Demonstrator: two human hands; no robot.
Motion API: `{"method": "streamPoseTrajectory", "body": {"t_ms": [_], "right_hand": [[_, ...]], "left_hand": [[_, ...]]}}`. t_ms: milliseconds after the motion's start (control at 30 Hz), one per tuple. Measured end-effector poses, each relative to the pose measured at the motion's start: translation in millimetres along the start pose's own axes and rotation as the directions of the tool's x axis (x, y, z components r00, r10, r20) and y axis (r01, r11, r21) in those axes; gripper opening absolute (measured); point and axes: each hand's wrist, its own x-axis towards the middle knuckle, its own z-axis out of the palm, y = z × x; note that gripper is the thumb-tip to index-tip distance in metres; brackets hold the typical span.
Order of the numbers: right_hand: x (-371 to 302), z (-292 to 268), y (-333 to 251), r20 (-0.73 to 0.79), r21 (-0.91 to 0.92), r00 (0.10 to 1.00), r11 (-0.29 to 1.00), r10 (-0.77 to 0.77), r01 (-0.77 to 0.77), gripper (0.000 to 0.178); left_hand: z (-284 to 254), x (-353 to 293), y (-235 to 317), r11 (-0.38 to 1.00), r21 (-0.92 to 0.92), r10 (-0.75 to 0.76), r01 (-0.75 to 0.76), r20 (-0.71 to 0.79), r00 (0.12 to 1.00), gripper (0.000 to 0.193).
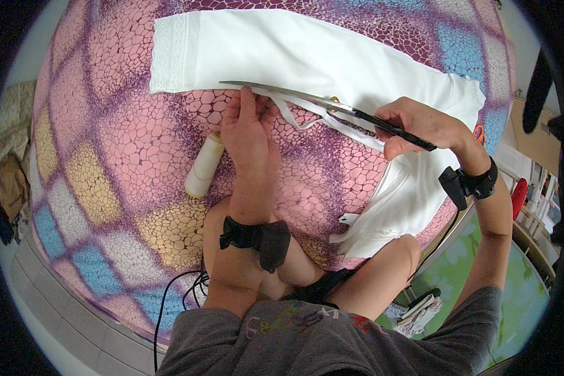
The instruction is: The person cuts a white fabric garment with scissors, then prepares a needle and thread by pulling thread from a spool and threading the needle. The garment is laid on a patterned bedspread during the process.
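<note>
Here, thread spool [203, 166] beside left hand [249, 128], scissors [307, 100] over white cloth [307, 53]

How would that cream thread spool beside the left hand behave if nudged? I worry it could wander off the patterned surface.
The thread spool lies on its side, so it would probably roll sideways when pushed. The patterned surface looks soft, which may slow it. It seems light and rigid, easy to lift one-handed.

White cloth [332, 56] is lying matt and smooth, lace-edged. Scissors [332, 103] are showing glossy metal blades and black plastic handles. Bedspread [113, 144] is looking soft and printed.
</note>
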Motion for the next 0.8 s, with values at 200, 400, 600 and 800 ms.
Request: {"method": "streamPoseTrajectory", "body": {"t_ms": [200,400,600,800], "right_hand": [[0,-2,4,-0.002,-0.036,1.000,0.999,-0.010,0.010,0.064],[3,-2,3,-0.001,-0.006,1.000,1.000,-0.015,0.015,0.063],[4,-3,5,-0.002,-0.025,1.000,1.000,-0.004,0.004,0.061],[4,-4,0,-0.005,-0.049,1.000,0.999,0.000,0.000,0.060]], "left_hand": [[1,-3,0,0.999,-0.030,-0.012,0.011,-0.008,1.000,0.018],[12,-18,-6,0.997,-0.073,-0.032,0.027,-0.078,0.996,0.020],[4,-12,-20,0.993,-0.115,-0.028,0.029,0.012,1.000,0.018],[1,-12,-18,0.990,-0.140,-0.018,0.023,0.034,0.999,0.013]]}}
